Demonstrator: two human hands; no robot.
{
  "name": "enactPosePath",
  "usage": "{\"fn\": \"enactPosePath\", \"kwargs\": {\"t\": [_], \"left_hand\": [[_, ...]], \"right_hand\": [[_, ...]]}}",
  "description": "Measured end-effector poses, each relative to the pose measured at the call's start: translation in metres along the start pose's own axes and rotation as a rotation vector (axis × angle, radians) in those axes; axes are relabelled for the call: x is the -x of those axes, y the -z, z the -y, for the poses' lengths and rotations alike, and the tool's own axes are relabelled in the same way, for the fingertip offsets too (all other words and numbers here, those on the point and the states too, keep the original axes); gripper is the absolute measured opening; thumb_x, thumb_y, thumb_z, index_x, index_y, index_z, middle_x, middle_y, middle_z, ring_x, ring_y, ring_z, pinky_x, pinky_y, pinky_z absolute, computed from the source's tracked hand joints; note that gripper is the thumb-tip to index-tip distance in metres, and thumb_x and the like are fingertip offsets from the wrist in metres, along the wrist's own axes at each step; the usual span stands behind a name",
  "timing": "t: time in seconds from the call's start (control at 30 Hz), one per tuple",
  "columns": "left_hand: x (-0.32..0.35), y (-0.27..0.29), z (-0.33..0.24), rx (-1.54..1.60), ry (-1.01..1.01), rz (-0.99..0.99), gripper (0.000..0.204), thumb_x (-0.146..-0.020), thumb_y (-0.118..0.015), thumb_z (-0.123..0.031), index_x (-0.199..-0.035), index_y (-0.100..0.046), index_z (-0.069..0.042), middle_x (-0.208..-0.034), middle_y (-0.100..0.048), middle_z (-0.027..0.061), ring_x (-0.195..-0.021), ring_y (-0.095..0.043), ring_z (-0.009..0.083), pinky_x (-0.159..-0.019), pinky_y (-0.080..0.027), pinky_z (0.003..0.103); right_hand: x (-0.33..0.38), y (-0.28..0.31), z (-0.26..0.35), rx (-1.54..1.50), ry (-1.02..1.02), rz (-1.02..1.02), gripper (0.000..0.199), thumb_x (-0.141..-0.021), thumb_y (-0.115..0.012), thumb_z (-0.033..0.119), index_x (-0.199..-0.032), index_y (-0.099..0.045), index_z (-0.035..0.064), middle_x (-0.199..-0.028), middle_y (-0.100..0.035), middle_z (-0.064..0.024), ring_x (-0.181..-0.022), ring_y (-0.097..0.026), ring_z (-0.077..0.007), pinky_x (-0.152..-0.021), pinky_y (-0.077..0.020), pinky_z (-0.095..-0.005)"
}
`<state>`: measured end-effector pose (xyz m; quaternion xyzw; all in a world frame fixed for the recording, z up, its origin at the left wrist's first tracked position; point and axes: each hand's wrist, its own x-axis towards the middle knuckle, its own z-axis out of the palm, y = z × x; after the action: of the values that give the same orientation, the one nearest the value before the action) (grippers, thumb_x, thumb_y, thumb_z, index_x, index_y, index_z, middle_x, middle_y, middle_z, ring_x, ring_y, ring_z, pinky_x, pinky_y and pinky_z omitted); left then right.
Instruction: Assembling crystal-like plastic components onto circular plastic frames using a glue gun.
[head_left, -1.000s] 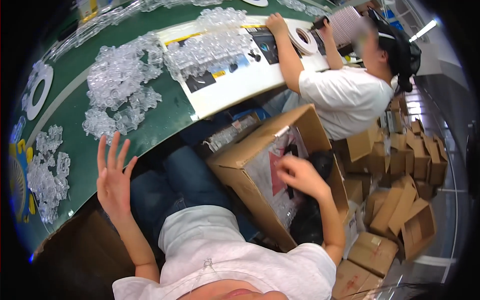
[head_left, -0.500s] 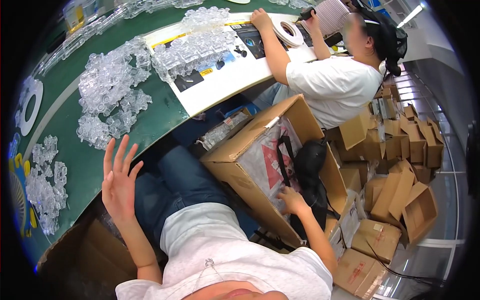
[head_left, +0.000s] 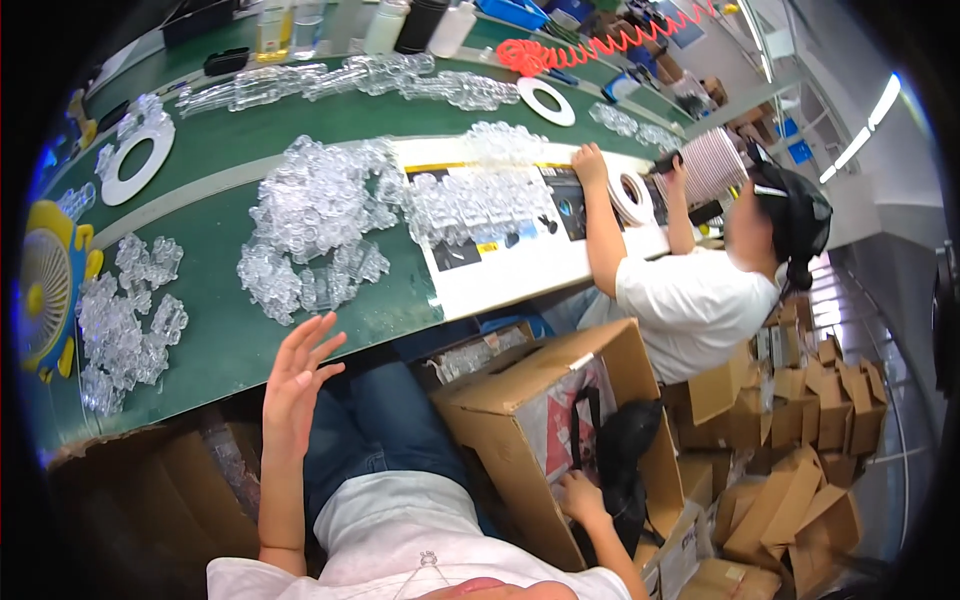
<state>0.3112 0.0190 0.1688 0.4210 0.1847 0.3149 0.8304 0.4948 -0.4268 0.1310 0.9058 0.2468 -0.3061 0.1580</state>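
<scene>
My left hand [head_left: 298, 378] is raised at the front edge of the green table [head_left: 385, 285], fingers apart and slightly bent, holding nothing. Just beyond it lies a heap of clear plastic pieces [head_left: 310, 205]. A smaller group of the same pieces [head_left: 125, 325] lies farther left. My right hand [head_left: 582, 497] is down inside an open cardboard box [head_left: 490, 415] at my right. Its loosely spread fingers rest near clear plastic wrapping and a black bag [head_left: 625, 450] with a strap. Whatever lies under those fingertips is hidden.
A co-worker [head_left: 680, 300] sits at the right, with hands by a white ring [head_left: 630, 197] and a striped roll [head_left: 705, 168]. A yellow-and-blue fan [head_left: 45, 290] stands at the left. Bottles [head_left: 385, 27] line the back. Cardboard boxes [head_left: 790, 510] are piled at lower right.
My view has tilted up, showing more of the table's far side. My left hand has turned, its fingers now more bent. My right hand stays in the box.
</scene>
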Motion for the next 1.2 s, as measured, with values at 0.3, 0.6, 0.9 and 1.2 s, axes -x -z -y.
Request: {"fn": "enactPosePath", "kwargs": {"t": [0.3,0.6,0.9,1.2], "left_hand": [[-0.001,-0.001,0.000,-0.044,0.031,0.019,0.065,-0.078,-0.053,-0.029,-0.133,-0.035,-0.003,-0.139,-0.036,0.0178,-0.123,-0.041,0.0300,-0.095,-0.036,0.037],[0.031,0.010,-0.008,-0.105,-0.023,-0.074,0.059,-0.080,-0.050,-0.022,-0.133,-0.036,-0.002,-0.139,-0.037,0.0156,-0.124,-0.041,0.0287,-0.094,-0.036,0.036],[0.051,0.024,-0.008,-0.137,-0.017,-0.258,0.059,-0.081,-0.050,-0.025,-0.133,-0.035,-0.001,-0.139,-0.036,0.0170,-0.124,-0.040,0.0301,-0.094,-0.036,0.036],[0.018,0.009,0.004,-0.132,0.050,-0.121,0.060,-0.080,-0.053,-0.027,-0.132,-0.036,-0.001,-0.139,-0.036,0.0183,-0.123,-0.041,0.0304,-0.094,-0.036,0.036]], "right_hand": [[0.032,0.273,0.049,-0.332,0.367,-0.677,0.058,-0.057,-0.081,0.010,-0.108,-0.057,-0.0021,-0.108,-0.060,-0.0104,-0.093,-0.060,-0.0189,-0.074,-0.0529,-0.0309],[-0.195,0.421,0.214,0.098,0.888,-1.043,0.056,-0.063,-0.077,0.036,-0.112,-0.060,0.0167,-0.105,-0.061,-0.0054,-0.089,-0.061,-0.0257,-0.075,-0.0480,-0.0344],[-0.303,0.418,0.265,0.408,0.798,-0.820,0.061,-0.055,-0.079,0.037,-0.111,-0.061,0.0224,-0.103,-0.062,-0.0037,-0.102,-0.058,-0.0217,-0.091,-0.0380,-0.0432],[-0.282,0.409,0.224,0.120,0.943,-1.003,0.056,-0.063,-0.075,0.023,-0.116,-0.056,0.0190,-0.117,-0.055,-0.0069,-0.108,-0.052,-0.0263,-0.090,-0.0416,-0.0402]]}}
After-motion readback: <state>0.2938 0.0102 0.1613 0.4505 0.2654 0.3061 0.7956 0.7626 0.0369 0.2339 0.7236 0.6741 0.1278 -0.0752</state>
